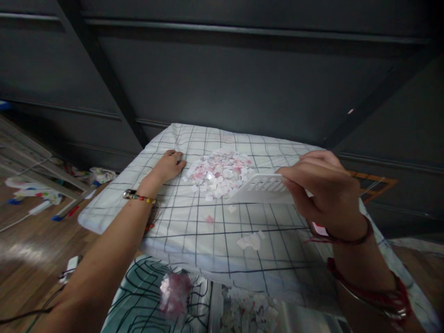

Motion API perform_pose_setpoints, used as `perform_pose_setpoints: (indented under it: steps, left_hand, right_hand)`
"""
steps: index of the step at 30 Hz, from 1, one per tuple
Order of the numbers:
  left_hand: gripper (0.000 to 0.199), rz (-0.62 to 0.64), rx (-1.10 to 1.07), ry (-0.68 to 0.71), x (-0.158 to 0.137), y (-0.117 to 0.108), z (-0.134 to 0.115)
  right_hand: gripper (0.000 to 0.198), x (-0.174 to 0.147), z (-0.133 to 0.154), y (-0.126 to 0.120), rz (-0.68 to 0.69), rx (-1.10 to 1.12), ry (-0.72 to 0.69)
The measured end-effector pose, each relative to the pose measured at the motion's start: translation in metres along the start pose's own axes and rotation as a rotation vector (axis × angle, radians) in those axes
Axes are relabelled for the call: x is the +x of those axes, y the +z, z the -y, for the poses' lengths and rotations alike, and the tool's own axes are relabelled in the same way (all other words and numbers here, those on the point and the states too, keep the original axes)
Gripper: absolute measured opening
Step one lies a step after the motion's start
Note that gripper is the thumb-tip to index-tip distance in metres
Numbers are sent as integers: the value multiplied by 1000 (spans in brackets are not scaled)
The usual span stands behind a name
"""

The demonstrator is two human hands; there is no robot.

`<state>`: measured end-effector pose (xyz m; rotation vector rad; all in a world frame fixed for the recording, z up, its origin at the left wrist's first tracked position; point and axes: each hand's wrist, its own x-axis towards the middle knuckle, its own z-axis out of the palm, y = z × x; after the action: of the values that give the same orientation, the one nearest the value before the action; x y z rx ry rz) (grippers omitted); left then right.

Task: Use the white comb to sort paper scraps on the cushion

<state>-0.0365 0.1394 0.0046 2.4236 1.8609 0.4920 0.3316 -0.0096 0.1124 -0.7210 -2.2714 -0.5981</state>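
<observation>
Cloth-covered counter (204,243): white fabric with a dark grid is creasing and sagging toward the near edge.
Paper pile (220,175): small flat scraps, white and pink, are lying in a loose, rough heap at the middle of the counter.
Slotted plate (261,189): a thin white piece with a row of slots is tilting, its left end meeting the pile's right edge in view — whether it is touching, I cannot tell.
Hidden or cut off: the right grip (321,187) is covering the plate's far end; the tub (217,307) of scraps is running off the bottom, and a crinkled pinkish bag (175,293) is looking blurred.
Right grip: pinching the plate narrowly between thumb and fingers.
Left grip (169,166): resting on the fabric just beside the pile — fingers loosely parted, holding nothing visible.
</observation>
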Motion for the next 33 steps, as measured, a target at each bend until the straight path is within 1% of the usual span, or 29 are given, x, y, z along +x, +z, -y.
perform_pose_setpoints:
  steps: [3, 8, 10, 13, 15, 19, 21, 24, 27, 30, 33]
  left_hand:
    - [48, 54, 3, -66, 0, -1, -2]
    - [48, 44, -15, -38, -1, -2, -2]
    - [47, 41, -15, -28, -1, -2, 0]
    - [47, 36, -12, -29, -1, 0, 2]
    - [47, 37, -9, -26, 0, 1, 3]
    - [49, 44, -12, -34, 0, 1, 2]
    - [50, 50, -12, -44, -1, 0, 1]
    - [49, 53, -14, -55, -1, -1, 0]
    - [47, 59, -18, -67, -1, -3, -3]
    - [47, 79, -16, -83, -1, -5, -6]
    - [48, 85, -17, -98, -1, -6, -7]
  right_hand:
    - [22, -3, -5, 6, 37, 1, -4]
    - [25, -8, -10, 11, 80, 72, 12]
    - [23, -10, -12, 11, 68, 95, 32]
    - [19, -11, -15, 13, 18, 62, 59]
    - [20, -10, -16, 14, 21, 62, 38]
    - [22, -8, -19, 11, 123, 168, -26]
    - [19, -9, -21, 8, 122, 186, -23]
    - [15, -12, -23, 8, 33, 137, 14]
    - [17, -15, -21, 14, -51, 28, 77]
    - [21, -17, -18, 19, -18, -61, 89]
    - [21, -17, -19, 17, 32, -41, 54]
